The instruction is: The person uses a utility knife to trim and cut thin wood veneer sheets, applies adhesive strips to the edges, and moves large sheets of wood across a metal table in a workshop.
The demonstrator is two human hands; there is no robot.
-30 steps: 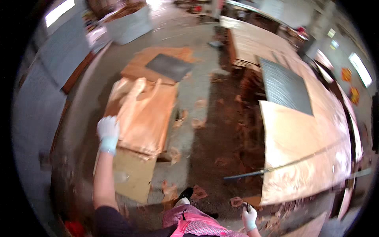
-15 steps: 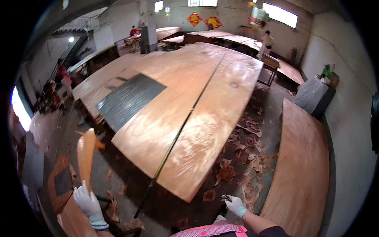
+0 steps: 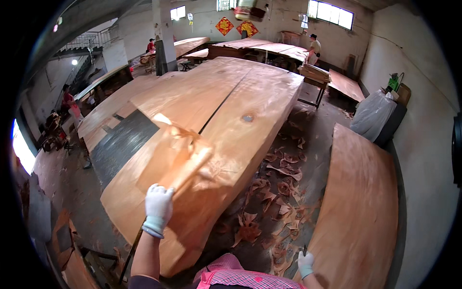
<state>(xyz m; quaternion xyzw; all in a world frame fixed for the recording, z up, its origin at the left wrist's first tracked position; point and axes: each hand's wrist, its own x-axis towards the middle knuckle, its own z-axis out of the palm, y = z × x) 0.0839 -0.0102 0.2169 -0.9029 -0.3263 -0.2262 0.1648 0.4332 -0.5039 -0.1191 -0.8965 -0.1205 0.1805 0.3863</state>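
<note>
My left hand, in a white glove, grips the lower edge of a thin, curling piece of wood veneer. The piece hangs over the near part of a broad veneer sheet and hides part of a dark straight strip running along it. Low at the right, my gloved right hand is closed around a small, thin, dark tool whose kind cannot be made out. It is beside a long veneer sheet near the wall. A dark grey rectangular patch shows left of the raised piece.
Torn veneer scraps litter the floor between the broad sheet and the long one. A plastic-covered object stands by the right wall. Several people are further off, one by the far tables. More veneer pieces lie at lower left.
My left hand has swung right and up, carrying the veneer piece from beside the broad sheet to over it. My right hand has shifted right and lower, still holding the dark tool.
</note>
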